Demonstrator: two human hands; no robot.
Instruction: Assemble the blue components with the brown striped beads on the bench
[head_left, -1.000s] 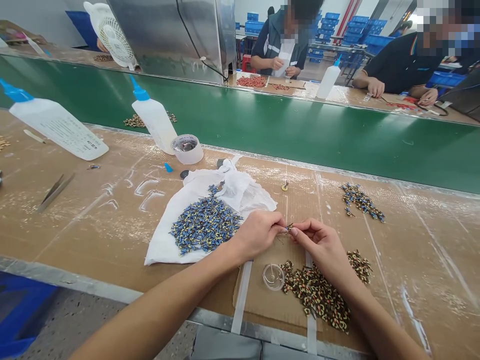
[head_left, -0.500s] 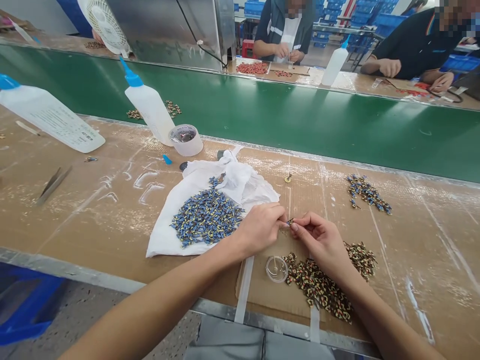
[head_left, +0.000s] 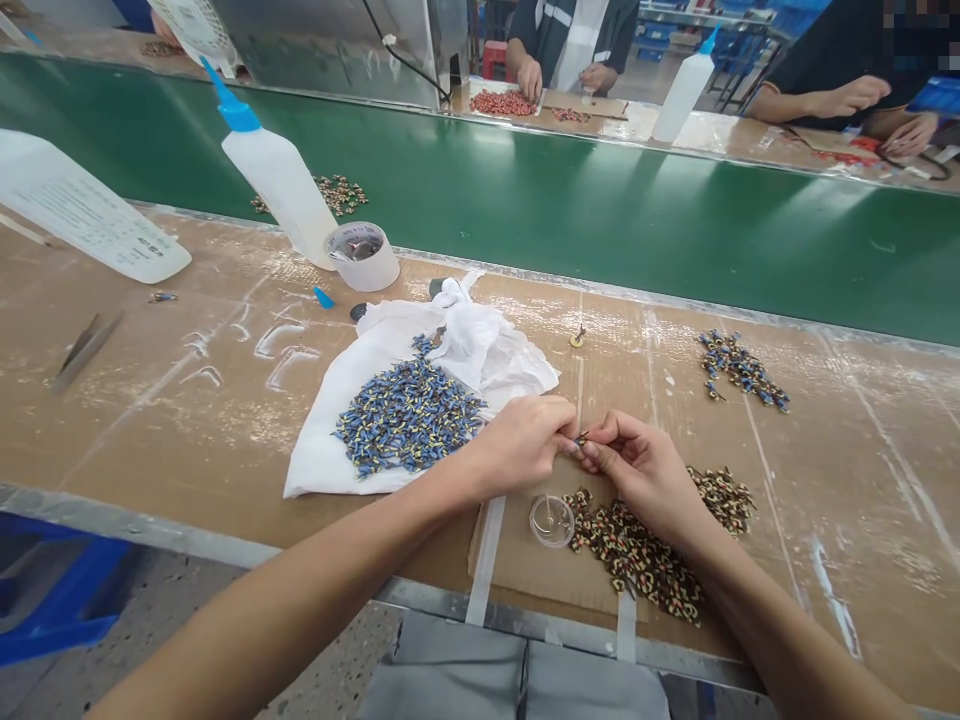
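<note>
Small part (head_left: 581,438) is tiny and held only by fingertips, so a slip would probably drop it into the brown pile (head_left: 637,565) or the clear cup (head_left: 552,521) right below. Left hand (head_left: 525,445) and right hand (head_left: 646,472) both pinch it. It sits between their fingertips, just above the table (head_left: 187,430).

We see a pile of parts (head_left: 409,415), blue flecked with yellow, on a white cloth (head_left: 322,470); a heap of pieces (head_left: 637,565), dark brown speckled red and yellow; a green belt (head_left: 600,220); a white bottle (head_left: 281,190), blue-capped.
</note>
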